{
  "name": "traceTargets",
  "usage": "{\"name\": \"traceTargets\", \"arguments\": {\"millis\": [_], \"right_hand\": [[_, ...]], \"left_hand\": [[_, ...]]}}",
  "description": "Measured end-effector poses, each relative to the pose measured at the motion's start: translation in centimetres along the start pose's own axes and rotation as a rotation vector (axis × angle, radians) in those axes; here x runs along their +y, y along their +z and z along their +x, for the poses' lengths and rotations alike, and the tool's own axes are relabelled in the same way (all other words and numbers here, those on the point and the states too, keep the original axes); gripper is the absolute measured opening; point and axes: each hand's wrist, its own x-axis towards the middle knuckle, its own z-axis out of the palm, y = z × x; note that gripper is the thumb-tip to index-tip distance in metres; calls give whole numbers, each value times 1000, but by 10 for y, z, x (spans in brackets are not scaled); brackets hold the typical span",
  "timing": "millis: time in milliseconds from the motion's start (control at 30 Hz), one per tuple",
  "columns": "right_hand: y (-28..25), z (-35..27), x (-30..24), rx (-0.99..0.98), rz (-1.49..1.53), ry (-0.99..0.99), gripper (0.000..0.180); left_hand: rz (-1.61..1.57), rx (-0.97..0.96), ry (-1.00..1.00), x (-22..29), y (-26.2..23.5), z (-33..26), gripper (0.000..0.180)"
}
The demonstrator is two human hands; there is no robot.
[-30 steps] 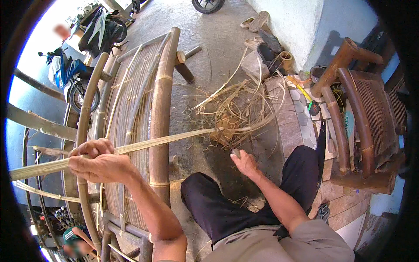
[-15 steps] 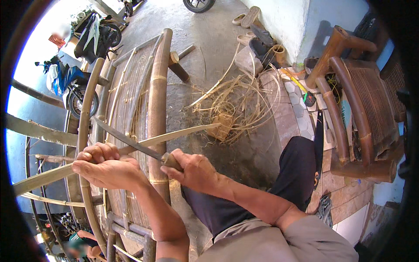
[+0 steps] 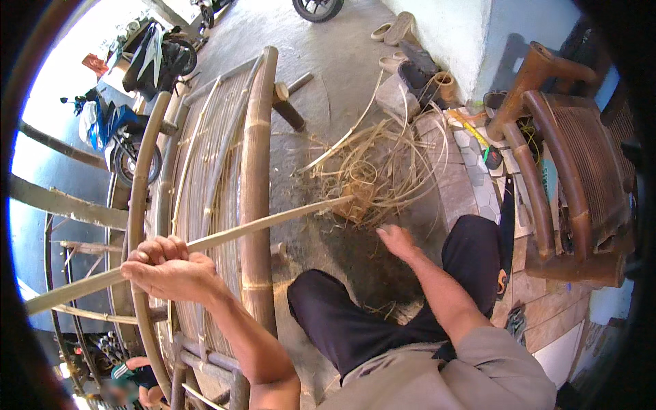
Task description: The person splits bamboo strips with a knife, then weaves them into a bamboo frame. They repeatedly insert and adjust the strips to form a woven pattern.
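Note:
My left hand (image 3: 167, 268) is closed around a long bamboo strip (image 3: 266, 222), which slants across a bamboo bench (image 3: 256, 205). The strip's far end touches or overlaps a small light-brown block (image 3: 354, 205) by a heap of thin bamboo shavings (image 3: 383, 164). My right hand (image 3: 398, 241) is lowered just in front of that heap, off the strip. Its fingers look curled together; no knife blade shows there, and I cannot make out what they hold.
To the right are a brown bamboo chair (image 3: 570, 184), a tape measure (image 3: 490, 157) and a long dark blade with an orange handle (image 3: 503, 280). Sandals (image 3: 400, 29) lie by the wall. Motorbikes (image 3: 126, 133) stand at the far left; another person (image 3: 137, 376) is at the lower left.
My right hand has swung away from the strip, right and down toward the shavings. The knife it held across the strip no longer shows. My left hand stays on the strip.

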Motion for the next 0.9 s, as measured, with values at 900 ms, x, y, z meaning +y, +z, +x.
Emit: {"name": "traceTargets", "arguments": {"millis": [900], "right_hand": [[-34, -154, -185, 125, 370, -862, 37]], "left_hand": [[-184, -223, -51, 10, 22, -26, 50]]}}
